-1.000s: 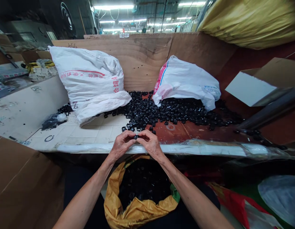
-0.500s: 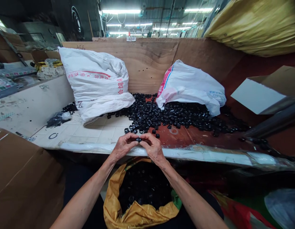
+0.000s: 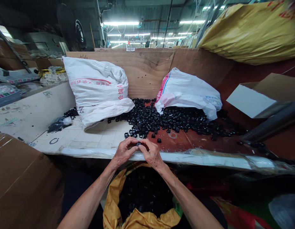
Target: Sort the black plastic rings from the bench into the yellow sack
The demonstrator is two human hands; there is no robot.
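Between the fingertips of both hands is a small black part (image 3: pixel 138 144), pinched just above the table's front edge. My left hand (image 3: pixel 123 150) has thumb and fingers closed on it from the left, and my right hand (image 3: pixel 151 153) grips it from the right. Just beyond the fingers, a heap of small black parts (image 3: pixel 147 119) spreads over the table. Below my hands an open yellow sack (image 3: pixel 114 206) holds many black parts.
Two white sacks, one on the left (image 3: pixel 99 86) and one on the right (image 3: pixel 189 90), lie on the table against a wooden board (image 3: pixel 147 63). An open carton (image 3: pixel 252 100) stands at right, a brown box (image 3: pixel 23 178) at lower left. A yellow bundle (image 3: pixel 252 35) hangs over upper right.
The view has tilted up slightly, so the table sits lower in the picture. Both hands still pinch a black part, with the fingers slightly shifted around it.
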